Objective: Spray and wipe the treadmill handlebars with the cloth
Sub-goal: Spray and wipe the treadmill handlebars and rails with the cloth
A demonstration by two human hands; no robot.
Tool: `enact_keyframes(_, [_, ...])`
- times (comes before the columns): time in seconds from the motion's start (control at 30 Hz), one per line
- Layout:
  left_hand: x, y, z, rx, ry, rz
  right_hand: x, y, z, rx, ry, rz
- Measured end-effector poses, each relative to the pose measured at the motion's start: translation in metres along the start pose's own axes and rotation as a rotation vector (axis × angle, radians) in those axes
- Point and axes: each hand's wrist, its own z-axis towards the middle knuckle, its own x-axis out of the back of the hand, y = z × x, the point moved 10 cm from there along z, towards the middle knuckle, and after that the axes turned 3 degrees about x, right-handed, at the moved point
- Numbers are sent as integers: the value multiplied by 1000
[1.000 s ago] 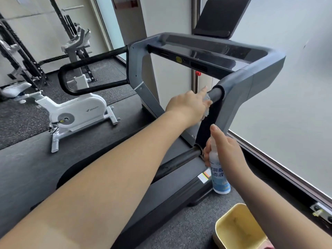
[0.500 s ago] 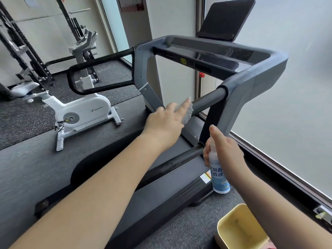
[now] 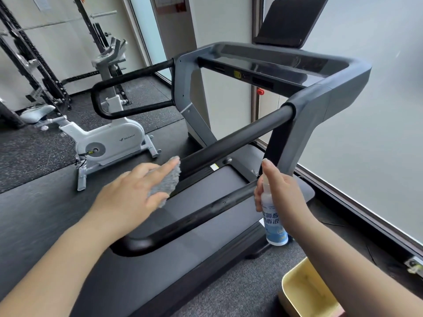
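Observation:
The grey treadmill has a black looped right handlebar (image 3: pixel 240 133) running from its frame toward me, and a matching left handlebar (image 3: pixel 128 76) on the far side. My left hand (image 3: pixel 135 193) grips a grey cloth (image 3: pixel 167 181) against the near part of the right handlebar's upper bar. My right hand (image 3: pixel 281 193) holds a white and blue spray bottle (image 3: pixel 273 225) upright beside the lower bar, index finger on top of the nozzle.
A yellow bin (image 3: pixel 306 291) stands on the floor at the lower right. A frosted glass wall (image 3: pixel 377 110) runs along the right. A white exercise bike (image 3: pixel 107 138) and black weight racks (image 3: pixel 27 65) stand to the left of the treadmill belt (image 3: pixel 206 216).
My left hand has slid the cloth down the upper bar toward me, away from the grey frame. The right hand with the bottle has stayed in place.

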Motion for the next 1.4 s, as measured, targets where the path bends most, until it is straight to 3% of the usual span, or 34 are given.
enact_keyframes(0.2, [-3,-7,-3,-3,13,91,5,1,-1,3,-4,18])
enact_keyframes(0.33, [-8,23,18,-87,90,246,8,3,0,-2,4,3])
enact_keyframes(0.5, [-22,77,63,-68,67,309,-3,8,0,-16,-16,3])
enact_keyframes(0.67, [-21,101,69,-97,274,398,-15,10,-2,-2,-42,-1])
enact_keyframes(1.0, [-4,44,-7,-132,404,329,-17,22,-6,-28,-80,-26])
enact_keyframes(1.2, [6,51,-46,-257,646,101,-22,47,-10,-78,-110,-52])
enact_keyframes(1.3, [-27,57,-58,-325,579,54,-31,68,-13,-142,-137,-93])
enact_keyframes(1.4, [-72,26,-57,-163,367,-3,-48,88,-19,-178,-198,-141])
